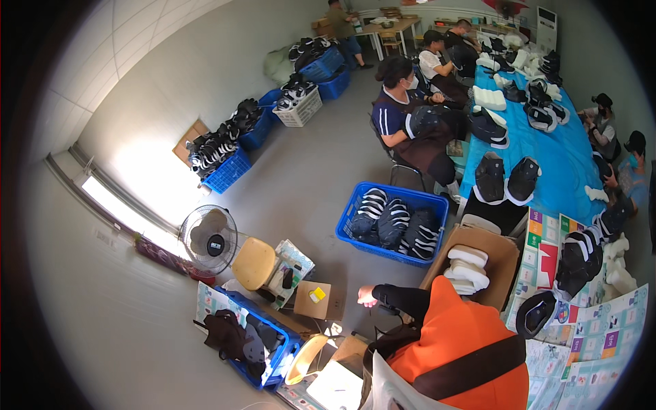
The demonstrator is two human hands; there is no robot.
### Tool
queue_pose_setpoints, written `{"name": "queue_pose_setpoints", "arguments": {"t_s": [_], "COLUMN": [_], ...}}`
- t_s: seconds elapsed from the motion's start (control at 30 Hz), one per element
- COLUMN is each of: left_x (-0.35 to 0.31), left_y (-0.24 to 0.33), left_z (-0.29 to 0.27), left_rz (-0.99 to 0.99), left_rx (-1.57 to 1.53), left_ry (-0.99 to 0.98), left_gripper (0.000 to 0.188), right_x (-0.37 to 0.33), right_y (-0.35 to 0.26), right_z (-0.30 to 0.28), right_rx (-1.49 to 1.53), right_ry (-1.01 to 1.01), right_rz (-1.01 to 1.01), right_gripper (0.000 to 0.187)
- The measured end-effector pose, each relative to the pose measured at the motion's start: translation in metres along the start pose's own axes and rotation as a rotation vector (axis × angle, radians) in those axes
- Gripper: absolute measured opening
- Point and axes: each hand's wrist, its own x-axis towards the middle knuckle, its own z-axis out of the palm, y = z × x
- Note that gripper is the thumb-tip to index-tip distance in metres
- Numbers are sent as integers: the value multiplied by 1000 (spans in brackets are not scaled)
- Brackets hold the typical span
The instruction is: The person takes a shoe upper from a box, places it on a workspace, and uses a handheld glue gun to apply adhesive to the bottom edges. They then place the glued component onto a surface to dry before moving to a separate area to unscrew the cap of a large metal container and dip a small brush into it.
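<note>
My right arm, in an orange top with a black forearm cover, comes up from the lower edge and bends left. At its end my right hand is closed; whatever may be in its fingers is too small to make out. My left hand lies outside the picture. Beyond the forearm stands a blue plastic basket with black-and-white shoe-like pieces. Right of it, by my elbow, a cardboard box holds white foot-shaped forms. A small cardboard box with a yellow item on it stands left of the hand.
A long table with a blue cover bears more black shoe-like pieces and white forms; several people sit along it. A fan, a wooden chair and a blue crate stand at left. Loaded baskets line the wall.
</note>
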Motion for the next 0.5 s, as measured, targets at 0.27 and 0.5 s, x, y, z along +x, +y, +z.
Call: {"name": "queue_pose_setpoints", "arguments": {"t_s": [0.27,0.5], "left_x": [-198,-366], "left_y": [-103,-150], "left_z": [-59,11], "left_rz": [239,125], "left_rx": [-347,-456], "left_ry": [197,782], "left_gripper": [27,22], "right_x": [8,7], "right_y": [20,-22], "right_z": [27,4], "right_rx": [-113,-331], "right_ry": [-198,-329], "right_rz": [33,270], "right_gripper": [29,28]}}
